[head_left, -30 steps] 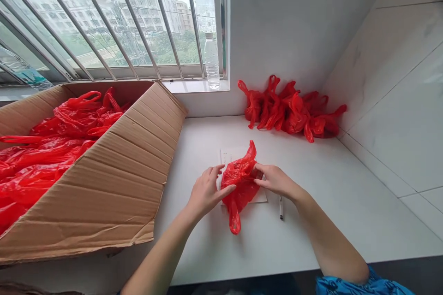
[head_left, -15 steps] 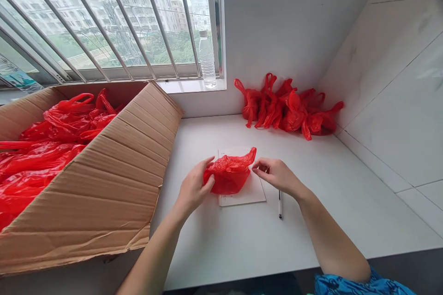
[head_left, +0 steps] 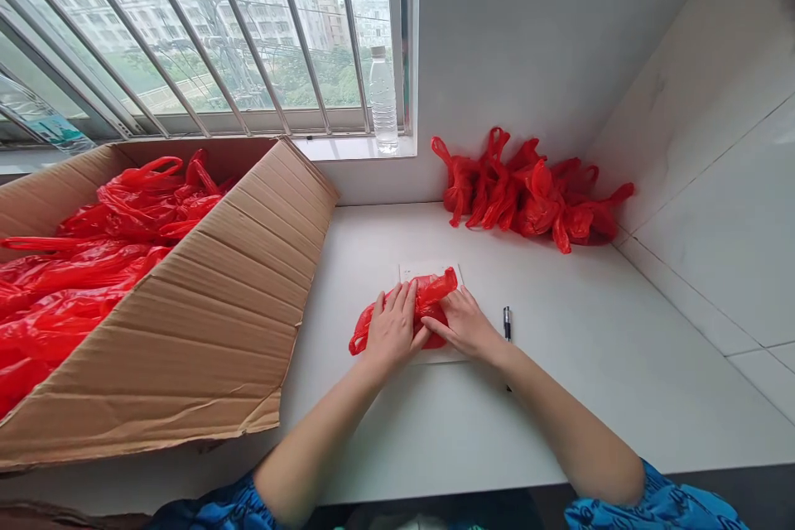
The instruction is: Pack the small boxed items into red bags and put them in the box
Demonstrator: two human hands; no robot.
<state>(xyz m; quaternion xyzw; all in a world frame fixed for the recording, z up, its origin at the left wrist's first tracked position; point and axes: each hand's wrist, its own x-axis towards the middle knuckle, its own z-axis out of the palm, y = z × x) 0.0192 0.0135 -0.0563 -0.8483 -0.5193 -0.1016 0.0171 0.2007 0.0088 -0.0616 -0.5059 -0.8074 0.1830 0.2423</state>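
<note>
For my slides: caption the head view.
Left hand and right hand touch a red plastic bag over white paper.

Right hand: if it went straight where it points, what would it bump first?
The right hand would meet the red bag first; they already seem to touch, though depth is unclear.

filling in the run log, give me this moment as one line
left hand: over red bag | right hand: at red bag's right side | red bag: partly over white paper | pen: partly behind right forearm
</note>
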